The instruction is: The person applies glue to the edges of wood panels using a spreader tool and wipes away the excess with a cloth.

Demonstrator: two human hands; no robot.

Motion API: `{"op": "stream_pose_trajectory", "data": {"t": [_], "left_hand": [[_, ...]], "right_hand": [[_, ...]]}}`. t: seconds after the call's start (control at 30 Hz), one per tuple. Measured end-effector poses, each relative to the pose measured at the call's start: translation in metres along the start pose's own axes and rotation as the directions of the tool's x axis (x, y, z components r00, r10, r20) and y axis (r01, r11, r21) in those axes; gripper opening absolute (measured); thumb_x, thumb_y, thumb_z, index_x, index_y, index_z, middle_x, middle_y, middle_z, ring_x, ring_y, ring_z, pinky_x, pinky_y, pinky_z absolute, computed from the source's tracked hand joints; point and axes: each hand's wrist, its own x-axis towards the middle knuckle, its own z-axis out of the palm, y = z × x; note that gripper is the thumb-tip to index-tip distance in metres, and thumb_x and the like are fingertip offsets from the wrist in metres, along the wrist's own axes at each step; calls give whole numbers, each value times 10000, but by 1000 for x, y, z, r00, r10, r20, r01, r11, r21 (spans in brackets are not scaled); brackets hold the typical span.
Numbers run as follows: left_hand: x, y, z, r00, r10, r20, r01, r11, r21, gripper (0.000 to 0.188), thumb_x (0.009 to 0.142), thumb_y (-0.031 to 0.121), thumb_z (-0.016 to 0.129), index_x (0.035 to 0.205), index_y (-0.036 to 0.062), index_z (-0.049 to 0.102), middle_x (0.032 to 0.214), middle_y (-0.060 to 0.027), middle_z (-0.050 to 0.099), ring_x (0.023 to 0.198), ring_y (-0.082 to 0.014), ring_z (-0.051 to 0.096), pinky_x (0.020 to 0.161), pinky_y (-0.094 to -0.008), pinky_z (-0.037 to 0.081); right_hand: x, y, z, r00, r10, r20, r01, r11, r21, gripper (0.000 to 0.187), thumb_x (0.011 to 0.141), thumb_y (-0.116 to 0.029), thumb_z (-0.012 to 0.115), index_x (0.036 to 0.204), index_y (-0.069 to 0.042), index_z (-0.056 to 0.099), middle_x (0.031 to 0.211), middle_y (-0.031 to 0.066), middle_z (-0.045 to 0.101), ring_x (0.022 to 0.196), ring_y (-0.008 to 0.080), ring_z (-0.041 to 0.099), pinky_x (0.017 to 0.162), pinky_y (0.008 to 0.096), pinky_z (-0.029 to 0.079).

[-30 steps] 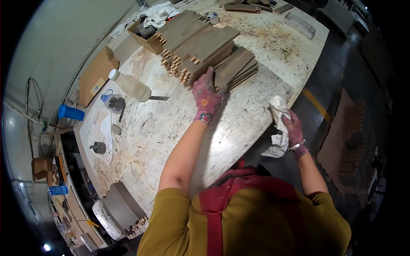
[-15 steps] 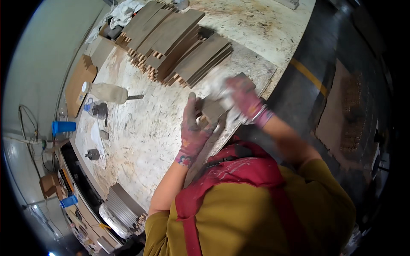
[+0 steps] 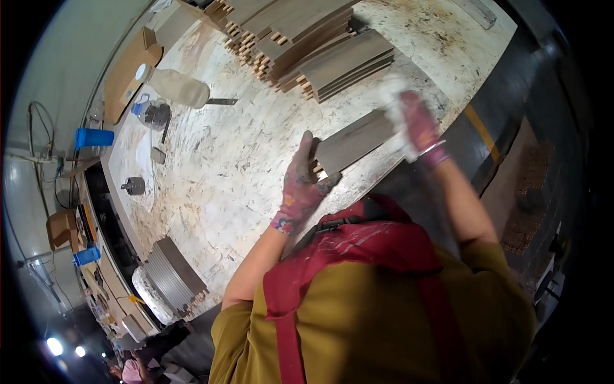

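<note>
My left hand, in a patterned pink glove with grey fingers, grips the near left end of a grey-brown wooden slat. Pale dowels poke out of that end beside the palm. At the slat's far right end, my right hand, gloved alike, is closed on a white cloth; hand and cloth are smeared by motion. The slat lies over the table's front edge area. Beyond it rests a stack of similar slats, with a larger stack behind, dowels showing at their left ends.
A stained white worktable spreads leftward. On it are a cloudy bottle, a clear jug, a metal strip, a small dark container and another slat stack. An open cardboard box stands along the left edge.
The right hand and cloth have moved right along the slat, leaving more of its face uncovered. My left hand keeps its grip on the slat's end. The whole view has shifted.
</note>
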Motion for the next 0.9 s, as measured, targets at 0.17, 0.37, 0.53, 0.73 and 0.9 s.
{"op": "stream_pose_trajectory", "data": {"t": [0.17,0.37,0.53,0.73,0.9], "left_hand": [[10,-28,-15,950,305,71,-302,831,466,958,724,9,814,1509,58,266,1312,-165,509,1205,-266,553,960,-365,509],[20,-39,-18,925,367,93,-342,704,623,797,684,156,818,1350,-18,416,1158,-176,597,1035,-348,593,895,-409,510],[10,-27,-21,880,453,140,-439,667,602,979,689,94,851,1479,-16,283,1232,-217,570,1102,-329,618,938,-386,528],[8,-20,-21,937,341,83,-315,714,625,917,714,116,817,1477,12,320,1245,-218,567,1118,-354,603,925,-411,534],[7,1,-30,923,366,115,-340,641,688,714,642,231,815,1251,-19,540,1162,-209,621,1078,-410,581,956,-480,464]], "right_hand": [[23,33,-77,985,69,-161,-34,978,207,264,914,-45,526,1165,-60,609,1115,162,651,1042,316,628,906,425,487],[-24,-121,-7,935,-333,-123,355,876,326,306,848,-271,640,1133,-171,688,1241,66,629,1130,244,578,985,457,434],[5,73,-17,983,6,-184,-26,994,-106,228,889,-48,558,1094,-61,655,1081,175,639,1023,325,627,883,403,518],[4,-38,-70,977,-211,-41,208,976,-58,510,853,-177,619,1347,-102,515,1334,143,526,1169,342,549,971,472,462],[-42,-101,-6,928,-369,-60,369,929,-6,504,860,-165,564,1359,-129,504,1387,73,507,1277,253,478,1074,372,350]]}}
